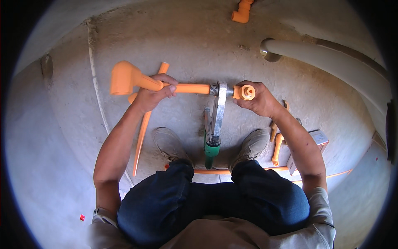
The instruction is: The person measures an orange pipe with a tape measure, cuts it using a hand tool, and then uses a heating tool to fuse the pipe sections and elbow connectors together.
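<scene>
My left hand (155, 93) is closed around an orange plastic pipe (192, 88), with a large orange elbow (122, 79) at its left end. The pipe's right end meets a dark die on the metal plate of a pipe fusion welder (221, 97). This tool stands upright between my feet, green handle (211, 151) at the bottom. On the plate's other side, my right hand (262, 99) grips an orange pipe fitting (245, 92) with a hexagonal-looking end facing up. The fitting sits at the opposite die; how deep either part goes on cannot be made out.
Another orange pipe (141, 141) lies by my left foot. Right of my right foot are an orange elbow piece (277, 151), a wooden-handled tool (273, 130) and a box (319, 139). A thick grey pipe (327, 52) curves at the right; an orange fitting (242, 12) sits far ahead.
</scene>
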Action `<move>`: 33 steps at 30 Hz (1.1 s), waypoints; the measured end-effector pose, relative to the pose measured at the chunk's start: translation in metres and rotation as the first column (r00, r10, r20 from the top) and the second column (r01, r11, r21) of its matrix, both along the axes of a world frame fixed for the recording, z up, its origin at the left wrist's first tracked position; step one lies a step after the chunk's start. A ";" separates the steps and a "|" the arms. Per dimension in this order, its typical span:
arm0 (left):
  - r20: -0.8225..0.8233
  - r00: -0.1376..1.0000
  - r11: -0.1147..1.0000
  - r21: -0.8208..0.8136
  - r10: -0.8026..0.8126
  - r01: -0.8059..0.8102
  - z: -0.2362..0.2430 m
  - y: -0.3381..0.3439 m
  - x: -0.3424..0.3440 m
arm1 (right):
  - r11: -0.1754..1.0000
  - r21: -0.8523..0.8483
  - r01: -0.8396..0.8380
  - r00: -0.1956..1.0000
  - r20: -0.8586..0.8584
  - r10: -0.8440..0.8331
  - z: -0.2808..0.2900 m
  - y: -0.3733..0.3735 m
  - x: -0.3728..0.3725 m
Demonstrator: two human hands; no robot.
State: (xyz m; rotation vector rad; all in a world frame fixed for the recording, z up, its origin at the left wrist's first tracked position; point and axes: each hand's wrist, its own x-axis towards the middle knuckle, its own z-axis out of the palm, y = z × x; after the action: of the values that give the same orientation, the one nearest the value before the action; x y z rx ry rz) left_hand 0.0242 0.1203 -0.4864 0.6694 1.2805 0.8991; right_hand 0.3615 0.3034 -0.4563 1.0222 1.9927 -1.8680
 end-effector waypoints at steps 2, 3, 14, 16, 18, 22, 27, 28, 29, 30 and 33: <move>-0.004 1.000 1.000 -0.003 -0.002 0.002 -0.003 -0.003 0.000 | 1.000 -0.007 -0.003 1.000 0.001 0.003 -0.002 -0.001 0.001; -0.008 1.000 1.000 -0.007 -0.005 0.005 -0.003 -0.003 0.000 | 1.000 0.016 0.012 1.000 -0.028 -0.012 -0.002 -0.003 -0.001; -0.045 0.999 0.999 -0.027 -0.024 0.023 0.013 0.004 0.000 | 0.999 -0.013 0.050 0.999 -0.020 -0.051 0.000 -0.002 -0.003; -0.084 0.996 0.997 -0.067 -0.042 0.036 0.016 0.005 -0.001 | 0.999 0.008 0.042 0.999 -0.033 -0.042 0.000 -0.002 -0.003; -0.097 0.992 0.996 -0.039 -0.082 0.079 0.013 0.005 -0.002 | 0.999 0.001 0.039 0.999 -0.031 -0.039 0.002 -0.001 -0.004; -0.108 0.989 0.995 0.017 -0.097 0.100 0.006 0.004 -0.002 | 0.997 -0.043 0.063 0.997 -0.037 -0.065 0.000 -0.002 -0.003; -0.041 0.995 0.995 0.035 -0.094 0.095 0.005 0.004 -0.005 | 0.997 -0.055 0.045 0.999 0.003 -0.045 0.002 -0.001 -0.007; -0.039 0.995 0.995 0.037 -0.095 0.096 0.005 0.005 -0.005 | 0.997 -0.048 0.055 0.998 -0.022 -0.056 0.002 -0.001 -0.007; -0.035 0.994 0.994 0.032 -0.101 0.102 0.006 0.006 -0.005 | 0.997 -0.046 0.056 0.998 -0.020 -0.057 0.003 -0.001 -0.006; -0.028 0.994 0.994 0.025 -0.107 0.107 0.004 0.006 -0.005 | 0.998 -0.035 0.052 0.998 -0.018 -0.053 0.002 -0.002 -0.005; -0.042 0.992 0.989 0.078 -0.120 0.123 0.003 0.006 -0.003 | 0.999 -0.022 0.044 0.999 -0.012 -0.044 0.000 -0.003 -0.004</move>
State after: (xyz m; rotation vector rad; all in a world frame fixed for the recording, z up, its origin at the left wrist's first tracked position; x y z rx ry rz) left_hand 0.0213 0.1263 -0.4834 0.8224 1.2277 0.8444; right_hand 0.3578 0.3005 -0.4564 1.0595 1.9681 -1.9191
